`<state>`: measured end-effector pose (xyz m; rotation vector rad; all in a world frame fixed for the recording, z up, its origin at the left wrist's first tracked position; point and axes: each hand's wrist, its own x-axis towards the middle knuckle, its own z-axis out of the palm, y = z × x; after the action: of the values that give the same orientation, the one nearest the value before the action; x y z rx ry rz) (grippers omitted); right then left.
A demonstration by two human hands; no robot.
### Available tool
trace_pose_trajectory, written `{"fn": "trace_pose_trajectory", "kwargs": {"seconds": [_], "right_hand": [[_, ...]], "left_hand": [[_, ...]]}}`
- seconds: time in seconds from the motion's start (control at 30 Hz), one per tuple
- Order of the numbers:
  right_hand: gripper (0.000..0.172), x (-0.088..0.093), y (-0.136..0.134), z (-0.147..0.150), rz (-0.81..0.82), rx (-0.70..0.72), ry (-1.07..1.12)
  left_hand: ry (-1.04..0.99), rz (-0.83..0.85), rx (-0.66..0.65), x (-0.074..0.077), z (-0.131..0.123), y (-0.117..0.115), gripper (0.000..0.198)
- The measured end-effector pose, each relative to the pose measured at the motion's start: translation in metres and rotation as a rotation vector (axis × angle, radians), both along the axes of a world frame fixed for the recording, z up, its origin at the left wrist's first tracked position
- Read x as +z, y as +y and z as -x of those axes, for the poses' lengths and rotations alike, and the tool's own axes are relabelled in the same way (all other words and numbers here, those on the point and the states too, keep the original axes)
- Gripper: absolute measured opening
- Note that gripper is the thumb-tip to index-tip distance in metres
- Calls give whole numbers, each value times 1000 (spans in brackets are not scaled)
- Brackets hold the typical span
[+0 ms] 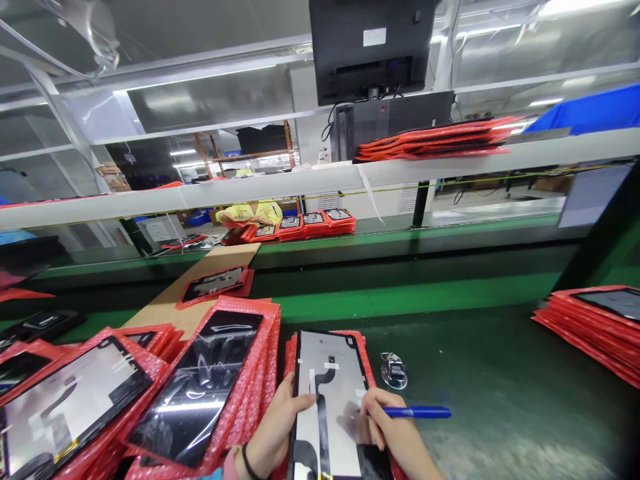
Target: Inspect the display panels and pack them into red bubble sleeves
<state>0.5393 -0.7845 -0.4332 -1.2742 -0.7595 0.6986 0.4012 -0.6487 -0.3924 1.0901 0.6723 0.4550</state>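
Note:
A flat panel (327, 393) with a grey back and a black flex strip lies on red bubble wrap (291, 350) in front of me. My left hand (277, 423) rests on the panel's left edge, thumb laid flat on its surface and fingers curled at the side. My right hand (393, 427) is closed round a blue pen (417, 413), its tip end pointing at the panel's right side.
Stacks of dark panels in red bubble wrap (205, 393) crowd the left. Another red stack (595, 327) sits at the far right. A small clear object (394, 371) lies by the panel. A person in yellow (250, 213) works beyond the green conveyor (400, 300). A monitor (373, 47) hangs overhead.

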Motion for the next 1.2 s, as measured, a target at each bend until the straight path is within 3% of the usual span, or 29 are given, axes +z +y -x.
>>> {"fn": "trace_pose_trajectory", "kwargs": {"seconds": [0.1,0.3,0.47,0.6,0.73,0.87,1.03,1.2], "right_hand": [[45,13,-9,-10,-83,-104,29],[32,46,-19,-31,-239,-281,67],[33,58,-11,-33,-175,-335,3],[26,62,-7,-27,-112,-272,-9],[23,70,-7,-20,-163,-84,221],[34,82,-7,-14,-168,19,369],[43,97,-7,-8,-144,16,375],[42,96,-15,-15,-148,-106,240]], "left_hand": [[-26,-112,78,8,9,0,48],[-100,-265,142,40,20,0,48],[-149,-276,150,57,18,0,44],[-173,-258,144,60,17,-1,43],[-186,-246,168,60,16,2,44],[-206,-226,182,63,14,6,47],[-203,-190,203,75,12,7,53],[-193,-165,259,92,9,-1,59]]}}
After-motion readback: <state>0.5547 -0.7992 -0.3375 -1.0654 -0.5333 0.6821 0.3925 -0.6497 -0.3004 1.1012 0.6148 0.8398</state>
